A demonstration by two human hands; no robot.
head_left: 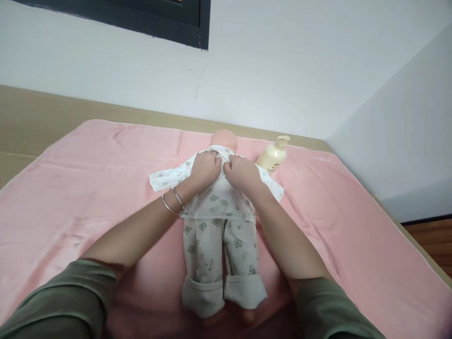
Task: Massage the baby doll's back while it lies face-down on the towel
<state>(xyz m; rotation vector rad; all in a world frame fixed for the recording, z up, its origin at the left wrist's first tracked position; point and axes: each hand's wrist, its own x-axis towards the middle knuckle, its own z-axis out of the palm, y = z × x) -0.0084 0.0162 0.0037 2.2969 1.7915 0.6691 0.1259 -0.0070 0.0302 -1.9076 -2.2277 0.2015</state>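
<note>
A baby doll lies on its back on a pink blanket, its head at the far end. It wears a white printed shirt with the sleeves spread to both sides. Below are matching printed trousers with cuffs turned up, and the feet just show. My left hand is closed on the shirt near the neckline, left of the middle. Close beside it, my right hand pinches the shirt front on the other side. What exactly lies between the fingertips is partly hidden.
A pale yellow pump bottle stands on the blanket to the right of the doll's head. Behind runs the wooden table edge against a white wall. A dark window frame is set in the wall above.
</note>
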